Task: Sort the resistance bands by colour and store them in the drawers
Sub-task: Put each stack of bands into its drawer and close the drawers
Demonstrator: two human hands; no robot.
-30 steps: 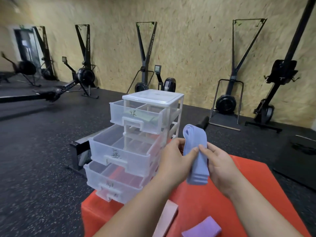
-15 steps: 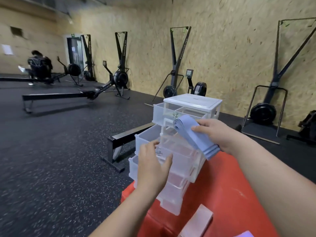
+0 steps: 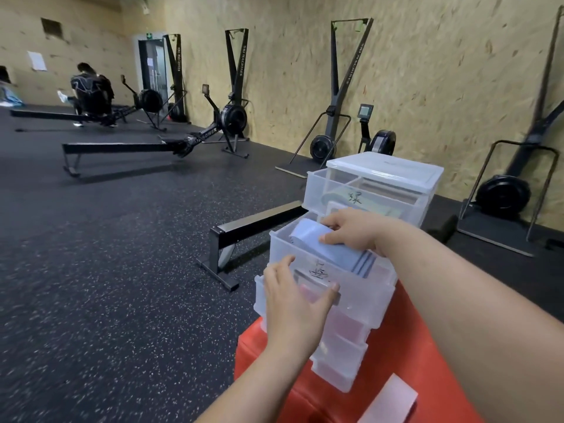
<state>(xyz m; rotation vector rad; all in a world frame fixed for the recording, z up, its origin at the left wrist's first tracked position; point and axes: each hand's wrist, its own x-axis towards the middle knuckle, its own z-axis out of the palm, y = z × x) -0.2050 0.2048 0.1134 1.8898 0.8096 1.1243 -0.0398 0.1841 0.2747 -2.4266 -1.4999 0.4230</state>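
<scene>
A clear plastic drawer unit stands on a red box. Its middle drawer is pulled out, and a folded blue resistance band lies partly inside it. My right hand grips that band from above. My left hand holds the front handle of the middle drawer. The top drawer holds a green band. Pink shows through the lower drawer. A pink band lies on the red box at the bottom edge.
The red box sits on black rubber flooring. A black bench frame stands just left of the drawers. Rowing and ski machines line the wooden wall. A person sits on a rower far left.
My right hand has lowered the blue band from in front of the top drawer into the middle drawer. My left hand has closed on that drawer's handle. The camera has turned left.
</scene>
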